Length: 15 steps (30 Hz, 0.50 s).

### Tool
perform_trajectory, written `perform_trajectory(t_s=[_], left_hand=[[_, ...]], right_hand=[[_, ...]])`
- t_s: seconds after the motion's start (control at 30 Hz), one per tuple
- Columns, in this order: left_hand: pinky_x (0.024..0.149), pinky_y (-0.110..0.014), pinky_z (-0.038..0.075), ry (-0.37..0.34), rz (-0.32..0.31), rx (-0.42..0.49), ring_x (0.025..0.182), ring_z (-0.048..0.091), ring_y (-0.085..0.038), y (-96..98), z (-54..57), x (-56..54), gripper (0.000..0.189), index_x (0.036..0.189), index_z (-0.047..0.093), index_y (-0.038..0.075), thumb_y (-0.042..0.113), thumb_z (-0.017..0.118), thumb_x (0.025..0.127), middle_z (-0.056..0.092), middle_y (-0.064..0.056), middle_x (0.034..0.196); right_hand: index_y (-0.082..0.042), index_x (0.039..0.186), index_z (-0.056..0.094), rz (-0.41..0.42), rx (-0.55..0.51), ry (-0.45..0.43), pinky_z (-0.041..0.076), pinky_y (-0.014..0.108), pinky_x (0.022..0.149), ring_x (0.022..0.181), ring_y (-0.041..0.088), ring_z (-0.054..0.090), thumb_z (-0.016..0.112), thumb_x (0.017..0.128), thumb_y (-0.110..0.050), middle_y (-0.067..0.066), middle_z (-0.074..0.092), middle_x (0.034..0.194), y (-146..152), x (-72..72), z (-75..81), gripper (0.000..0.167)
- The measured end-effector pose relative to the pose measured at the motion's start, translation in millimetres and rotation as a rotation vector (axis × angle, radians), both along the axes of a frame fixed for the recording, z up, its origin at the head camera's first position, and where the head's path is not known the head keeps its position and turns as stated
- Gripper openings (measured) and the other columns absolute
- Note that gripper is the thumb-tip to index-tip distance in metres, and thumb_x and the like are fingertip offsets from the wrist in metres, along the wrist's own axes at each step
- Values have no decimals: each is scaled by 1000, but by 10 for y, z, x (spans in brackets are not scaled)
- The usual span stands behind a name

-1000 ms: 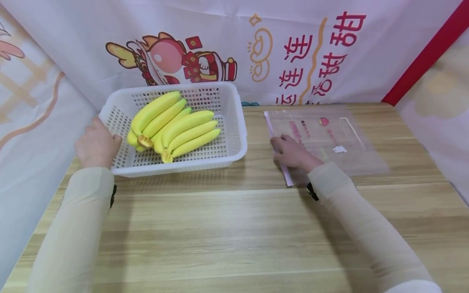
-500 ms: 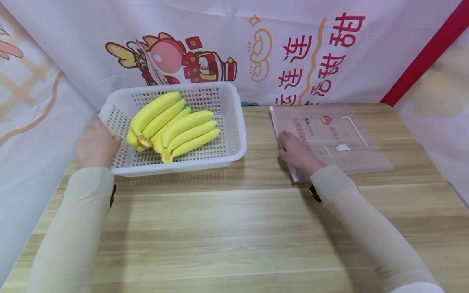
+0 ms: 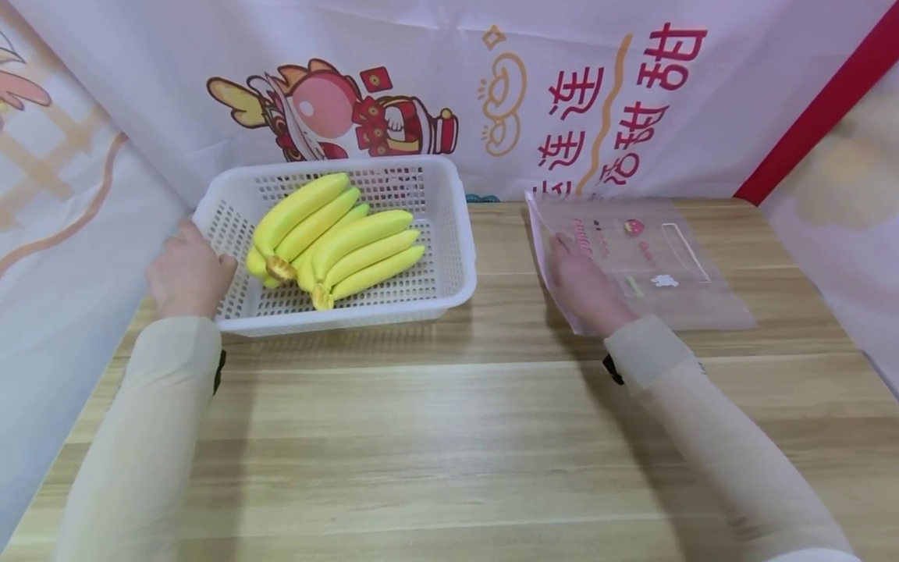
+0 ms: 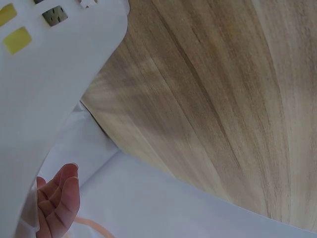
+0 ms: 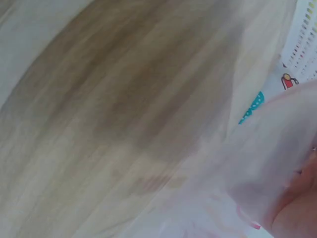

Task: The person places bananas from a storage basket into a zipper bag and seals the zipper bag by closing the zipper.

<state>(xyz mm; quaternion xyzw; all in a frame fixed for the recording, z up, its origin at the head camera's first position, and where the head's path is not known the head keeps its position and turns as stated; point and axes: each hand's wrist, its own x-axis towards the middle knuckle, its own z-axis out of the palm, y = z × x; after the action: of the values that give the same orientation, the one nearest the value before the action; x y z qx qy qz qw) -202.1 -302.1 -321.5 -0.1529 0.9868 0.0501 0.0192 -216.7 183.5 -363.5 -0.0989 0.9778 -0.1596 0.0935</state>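
Note:
A white plastic basket (image 3: 365, 313) with perforated sides stands at the left back, tilted slightly in my view. Inside it lie two bunches of yellow bananas (image 3: 372, 248), side by side. My left hand (image 3: 188, 273) grips the basket's left rim; its curled fingers (image 4: 68, 193) show outside the wall in the left wrist view. At the right, a clear zip bag (image 3: 702, 304) with pink print and a strawberry picture lies on the table. My right hand (image 3: 586, 285) holds its zip edge, which is lifted off the table. The bag's film (image 5: 267, 158) partly covers that hand in the right wrist view.
Everything rests on a wood-grain table (image 3: 421, 453). A white printed cloth (image 3: 393, 47) hangs behind it, close to the basket's back rim. More printed cloth (image 3: 63, 312) lines the left side, and a red strip (image 3: 808, 117) marks the right corner.
My right hand has moved a little right and away from me, drawing the bag's zip edge along and lifting it. The left hand and the basket have stayed in place.

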Motion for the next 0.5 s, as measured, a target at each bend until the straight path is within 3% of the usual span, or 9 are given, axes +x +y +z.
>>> perform_trajectory(t_s=[0.1,0.13,0.23,0.37,0.5], left_hand=[[59,-48,47,-2,0,4,75,51,-42,11,-1,-6,73,142,9,-16,29,43,96,41,-33,96],[61,-49,47,-5,2,4,76,52,-42,16,-2,-8,73,143,8,-16,29,42,96,41,-33,97],[65,-51,47,-18,6,-4,77,52,-42,26,-4,-14,75,145,4,-15,30,41,96,41,-34,99],[65,-50,47,-22,10,-6,77,52,-42,23,-10,-20,77,146,0,-14,30,41,96,41,-35,101],[63,-49,47,-20,5,-8,76,52,-42,7,-18,-18,78,146,0,-14,30,41,96,41,-36,101]], right_hand=[[6,149,17,-12,24,55,23,52,118,143,42,23,38,95,-4,25,18,156,22,29,41,59],[6,147,23,-16,25,87,31,52,114,138,43,33,41,93,-2,26,24,154,30,37,54,58],[10,132,42,-41,3,198,41,53,106,125,44,44,48,84,9,28,37,143,40,44,99,49],[10,112,53,-110,-36,258,41,52,105,127,42,39,47,78,16,28,38,137,34,34,156,35],[12,112,56,-141,13,246,43,51,104,124,43,44,48,80,13,27,42,135,22,36,204,33]])
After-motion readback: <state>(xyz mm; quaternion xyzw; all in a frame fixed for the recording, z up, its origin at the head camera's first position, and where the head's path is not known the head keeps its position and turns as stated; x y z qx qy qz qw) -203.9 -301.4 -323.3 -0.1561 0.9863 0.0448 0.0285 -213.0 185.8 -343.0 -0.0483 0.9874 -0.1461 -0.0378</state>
